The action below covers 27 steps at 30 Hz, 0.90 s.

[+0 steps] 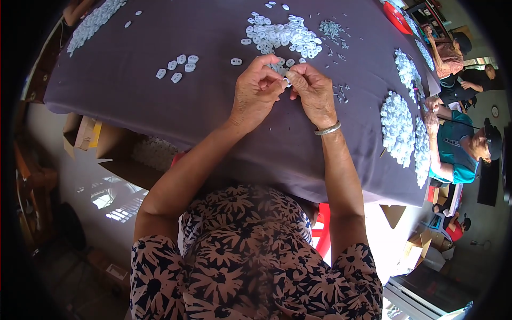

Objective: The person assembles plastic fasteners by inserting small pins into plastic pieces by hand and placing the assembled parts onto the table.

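Note:
My left hand and my right hand meet above the near part of the table, fingertips pinched together. Between them a small white oval plastic piece shows only in part, so whether a screw is in it cannot be seen. A silver bangle circles my right wrist. Just beyond the fingers spreads a heap of white oval pieces with holes. To its right lies a pile of small grey metal screws, and a few more screws lie beside my right hand.
Several finished-looking white pieces sit apart on the left of the dark tablecloth. Larger heaps of white pieces line the right side, near a red basin. People work along that side. An open cardboard box stands below the table's left edge.

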Available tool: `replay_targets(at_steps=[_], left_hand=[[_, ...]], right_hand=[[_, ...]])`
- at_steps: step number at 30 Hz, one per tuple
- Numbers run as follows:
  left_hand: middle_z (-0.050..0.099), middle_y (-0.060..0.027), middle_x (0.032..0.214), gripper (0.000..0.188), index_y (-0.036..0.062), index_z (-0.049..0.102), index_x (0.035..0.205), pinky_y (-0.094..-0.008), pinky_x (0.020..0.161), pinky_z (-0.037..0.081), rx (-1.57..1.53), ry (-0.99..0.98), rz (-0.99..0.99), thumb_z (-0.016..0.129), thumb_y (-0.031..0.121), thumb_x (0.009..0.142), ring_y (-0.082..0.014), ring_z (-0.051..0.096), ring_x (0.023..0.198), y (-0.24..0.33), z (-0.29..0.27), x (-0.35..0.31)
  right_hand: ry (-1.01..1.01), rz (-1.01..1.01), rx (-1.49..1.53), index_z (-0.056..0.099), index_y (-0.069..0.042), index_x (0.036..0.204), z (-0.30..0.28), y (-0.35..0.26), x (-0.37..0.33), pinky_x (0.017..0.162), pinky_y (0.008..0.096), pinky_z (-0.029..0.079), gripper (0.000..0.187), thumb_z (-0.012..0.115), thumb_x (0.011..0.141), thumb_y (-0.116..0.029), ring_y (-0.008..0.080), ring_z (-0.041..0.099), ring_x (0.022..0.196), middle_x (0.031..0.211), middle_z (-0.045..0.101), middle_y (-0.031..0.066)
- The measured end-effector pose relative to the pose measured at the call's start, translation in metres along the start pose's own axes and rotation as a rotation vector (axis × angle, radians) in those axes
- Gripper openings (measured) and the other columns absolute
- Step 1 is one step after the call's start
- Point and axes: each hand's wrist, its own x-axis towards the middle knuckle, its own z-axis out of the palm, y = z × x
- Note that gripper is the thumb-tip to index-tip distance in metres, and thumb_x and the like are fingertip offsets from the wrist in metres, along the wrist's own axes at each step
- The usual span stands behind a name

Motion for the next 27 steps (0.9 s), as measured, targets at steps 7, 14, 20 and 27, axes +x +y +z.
replay_targets(at_steps=[7,14,20,27], left_hand=[[0.059,-0.0032,0.077,0.038,-0.0011,0.045,0.115,-0.022,0.058,0.051,-0.065,0.025,-0.002,0.061,-0.002,0.081,-0.0056,0.055,0.067,-0.001,0.0,0.0],[0.059,-0.0033,0.078,0.039,-0.0003,0.045,0.115,-0.0222,0.059,0.051,-0.022,0.014,-0.042,0.062,0.001,0.081,-0.0059,0.055,0.069,-0.003,-0.002,0.001],[0.059,-0.0031,0.077,0.036,0.0006,0.048,0.113,-0.0212,0.057,0.047,0.014,0.031,-0.039,0.062,0.002,0.08,-0.0054,0.053,0.067,-0.003,-0.003,0.0],[0.06,-0.0022,0.08,0.032,0.0021,0.049,0.112,-0.0208,0.057,0.046,0.054,0.009,-0.028,0.062,0.001,0.082,-0.0061,0.055,0.069,-0.004,-0.003,0.004]], right_hand=[[0.062,0.017,-0.077,0.062,-0.002,0.082,0.008,-0.001,-0.001,0.048,0.0188,0.041,0.017,0.062,0.088,-0.018,0.0042,0.048,0.055,0.068,0.058,-0.0014],[-0.007,0.006,-0.075,0.062,-0.002,0.083,0.001,-0.001,0.003,0.051,0.019,0.043,0.017,0.061,0.089,-0.018,0.0041,0.049,0.057,0.069,0.059,-0.0011],[0.287,-0.04,0.094,0.061,-0.002,0.09,-0.011,-0.013,0.007,0.052,0.0222,0.043,0.025,0.052,0.094,-0.026,0.007,0.049,0.055,0.073,0.056,0.0022],[0.269,0.054,0.194,0.056,-0.004,0.077,-0.027,0.0,0.001,0.033,0.0208,0.03,0.036,0.048,0.095,-0.035,0.0071,0.039,0.038,0.054,0.047,0.0013]])
